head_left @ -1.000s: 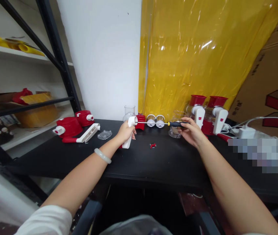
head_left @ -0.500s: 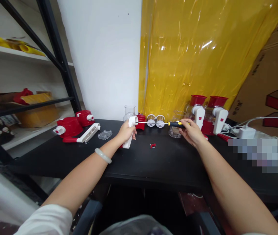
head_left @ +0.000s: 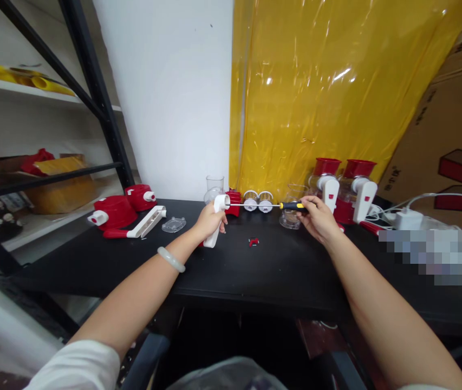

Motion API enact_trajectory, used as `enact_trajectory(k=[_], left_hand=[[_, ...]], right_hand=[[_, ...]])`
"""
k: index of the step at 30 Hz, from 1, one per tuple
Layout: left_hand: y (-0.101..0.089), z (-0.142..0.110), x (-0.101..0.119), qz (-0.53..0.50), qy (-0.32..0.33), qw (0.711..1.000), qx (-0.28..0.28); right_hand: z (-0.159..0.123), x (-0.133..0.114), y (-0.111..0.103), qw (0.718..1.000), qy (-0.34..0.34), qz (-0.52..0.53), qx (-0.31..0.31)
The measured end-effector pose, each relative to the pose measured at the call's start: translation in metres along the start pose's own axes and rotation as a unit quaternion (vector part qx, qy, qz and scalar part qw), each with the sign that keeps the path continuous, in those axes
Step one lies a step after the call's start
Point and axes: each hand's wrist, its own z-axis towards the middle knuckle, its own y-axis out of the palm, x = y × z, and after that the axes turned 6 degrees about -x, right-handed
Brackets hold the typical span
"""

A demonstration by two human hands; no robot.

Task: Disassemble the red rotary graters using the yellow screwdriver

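Note:
My left hand is closed around a white crank handle, whose round end points up and to the right. In my right hand is a screwdriver with a black and yellow grip, held level. Its long shaft reaches left, and the tip goes into the opening of the handle's round end; the tip itself is hidden. Below the shaft, small red pieces lie on the black table with what look like tiny screws beside them.
Two red housings, another white crank handle and a clear plastic part lie at left. Two grater drums stand at the back. Two assembled red-and-white graters stand at right, near white cables.
Almost nothing differs. The view has shifted very slightly, while both hands keep the crank handle and screwdriver in the same position.

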Motion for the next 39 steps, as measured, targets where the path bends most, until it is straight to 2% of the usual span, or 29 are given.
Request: enact_trajectory(k=[18,26,35,39], left_hand=[[0.0000,-0.0004,0.0002,0.020,-0.009,1.000,0.003],[0.0003,-0.0003,-0.0007,0.013,-0.009,1.000,0.005],[-0.0013,0.0012,-0.0019,0.015,0.002,1.000,0.004],[-0.0012,0.0011,-0.0030,0.023,0.004,1.000,0.002]], right_hand=[[0.0009,-0.0037,0.0015,0.999,-0.027,0.027,0.009],[-0.0012,-0.0037,-0.0002,0.999,-0.027,0.032,-0.024],[-0.0008,-0.0090,0.0023,0.997,-0.030,0.062,0.017],[-0.0009,-0.0079,0.0026,0.998,-0.030,0.053,0.007]])
